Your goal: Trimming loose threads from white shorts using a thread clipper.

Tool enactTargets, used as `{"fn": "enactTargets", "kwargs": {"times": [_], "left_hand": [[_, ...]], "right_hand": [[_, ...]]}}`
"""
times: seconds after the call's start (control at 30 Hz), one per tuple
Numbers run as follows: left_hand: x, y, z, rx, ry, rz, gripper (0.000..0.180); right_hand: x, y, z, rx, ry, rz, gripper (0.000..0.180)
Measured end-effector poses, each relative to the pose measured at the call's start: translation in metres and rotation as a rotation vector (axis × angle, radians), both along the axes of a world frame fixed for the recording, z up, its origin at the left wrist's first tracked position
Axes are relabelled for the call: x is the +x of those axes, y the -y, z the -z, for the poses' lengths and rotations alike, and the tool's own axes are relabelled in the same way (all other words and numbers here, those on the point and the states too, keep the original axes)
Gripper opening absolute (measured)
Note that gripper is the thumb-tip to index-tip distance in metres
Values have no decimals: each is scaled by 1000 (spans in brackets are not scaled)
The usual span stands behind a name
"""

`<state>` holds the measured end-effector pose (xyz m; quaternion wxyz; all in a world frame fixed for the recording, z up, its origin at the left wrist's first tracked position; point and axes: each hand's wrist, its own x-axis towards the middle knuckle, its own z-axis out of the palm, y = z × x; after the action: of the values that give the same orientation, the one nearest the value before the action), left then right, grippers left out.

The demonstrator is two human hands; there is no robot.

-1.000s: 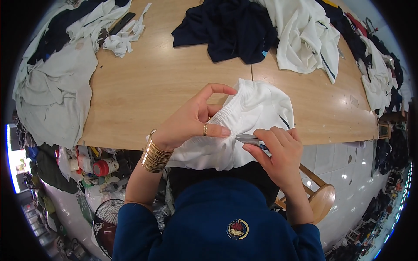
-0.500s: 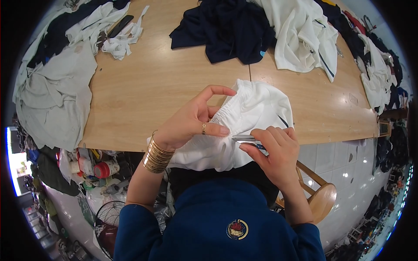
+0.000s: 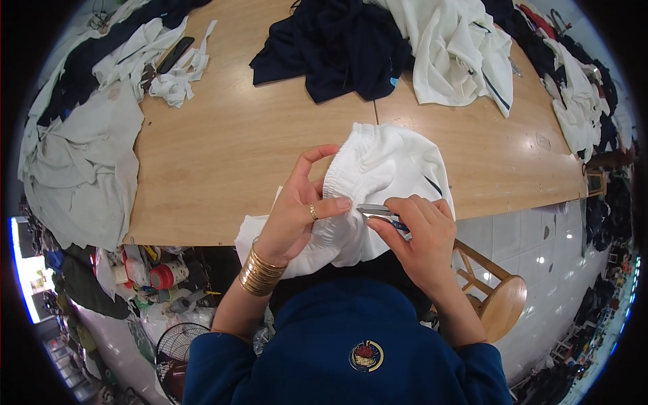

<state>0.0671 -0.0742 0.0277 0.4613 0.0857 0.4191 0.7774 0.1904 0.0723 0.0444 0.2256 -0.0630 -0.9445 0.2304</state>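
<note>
A white garment with a gathered elastic waistband and a dark stripe lies over the table's near edge and hangs toward my lap. My left hand grips its waistband, the thumb pressed on the gathered band and the index finger reaching up along its edge. Gold bangles and a ring are on that arm and hand. In my right hand is a pair of small thread snips, their metal blades pointing left with the tips at the waistband, close to my left thumb. My fingers partly cover the snips' handle.
Navy cloth and a white garment with dark trim lie at the table's far side. Pale clothes are heaped at the left, near white strips and a dark phone-like object. A wooden stool stands at the right.
My left hand has shifted down and left along the waistband, its index finger lifting from the top edge. The snips stay at the band. The whole view has shifted slightly.
</note>
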Motion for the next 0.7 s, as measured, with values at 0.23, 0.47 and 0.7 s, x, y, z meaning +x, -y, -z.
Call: {"fn": "enactTargets", "kwargs": {"times": [0.23, 0.47, 0.7], "left_hand": [[21, -6, -1, 36, 41, -169, 69], [33, -11, -6, 19, -3, -255, 68], [38, -14, -6, -8, -64, -315, 65]], "right_hand": [[6, 2, -3, -91, 36, 54, 24], [7, 1, -2, -112, 43, 72, 24], [7, 0, 0, -27, -20, 78, 25]]}}
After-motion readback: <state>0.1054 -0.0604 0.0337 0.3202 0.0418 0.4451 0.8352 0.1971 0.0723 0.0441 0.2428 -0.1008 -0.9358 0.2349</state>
